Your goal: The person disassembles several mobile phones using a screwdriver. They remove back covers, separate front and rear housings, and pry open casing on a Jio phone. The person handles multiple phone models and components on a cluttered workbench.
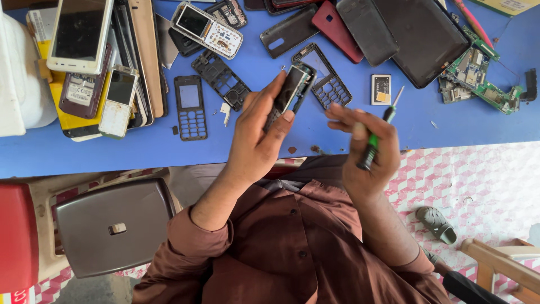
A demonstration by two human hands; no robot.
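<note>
My left hand [260, 132] grips a small dark phone body [291, 91] with its inner parts exposed, holding it tilted above the blue table [264, 62]. My right hand [365, 149] is closed around a green-handled screwdriver [376, 135], tip pointing up and away, with its fingers spread toward the phone body. The two hands are close together but apart. A black keypad frame [329, 84] lies on the table just behind the phone body, and a small battery [381, 89] lies beside the screwdriver tip.
Phones and covers are stacked at the back left [84, 50]. Loose keypad frames [190, 107], back covers [337, 28], a dark tablet shell [422, 39] and green circuit boards [478, 73] are spread across the table. A grey stool [112, 225] stands at the left, a sandal [439, 224] on the floor.
</note>
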